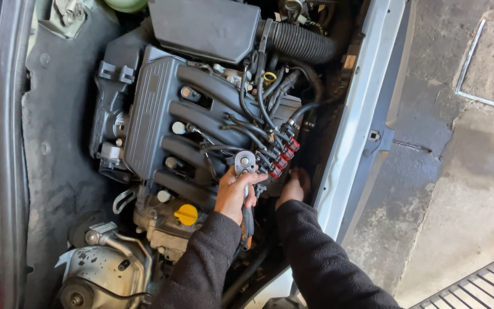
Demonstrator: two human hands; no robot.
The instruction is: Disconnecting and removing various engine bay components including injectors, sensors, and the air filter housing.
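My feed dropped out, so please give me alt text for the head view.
Over an open car engine bay, the left hand grips a ratchet wrench beside red-capped ignition leads, while the right hand reaches down beside the engine. A yellow oil cap sits lower left.

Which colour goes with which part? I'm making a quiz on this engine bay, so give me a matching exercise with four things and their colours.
Things:
1. oil filler cap
2. ignition lead connectors
3. ratchet head
4. ribbed air hose

Colours:
a. black
b. red
c. yellow
d. silver

Pairs: 1-c, 2-b, 3-d, 4-a. The left hand holds the ratchet.
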